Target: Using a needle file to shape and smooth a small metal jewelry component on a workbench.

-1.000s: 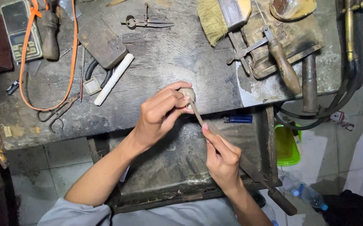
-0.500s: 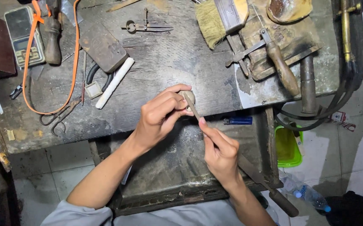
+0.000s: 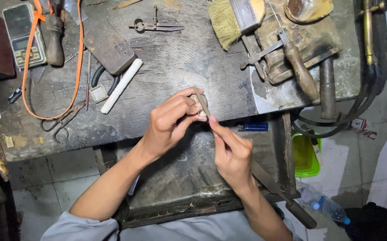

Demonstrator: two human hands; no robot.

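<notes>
One small pale workpiece [image 3: 199,106], mostly hidden by fingers, is pinched in the left hand [image 3: 170,122] at the workbench [image 3: 166,67] edge. Right hand [image 3: 231,154] is closed around one thin file [image 3: 202,103], laid against it.

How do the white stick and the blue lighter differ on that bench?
Colour: the white stick is pale and plain, the blue lighter is dark blue with a metal end. Length: the white stick is longer than the blue lighter. Pose: the white stick lies diagonally on the upper worktop; the blue lighter lies level on the lower ledge, close to the right hand. Both are slim, lying flat and untouched.
</notes>
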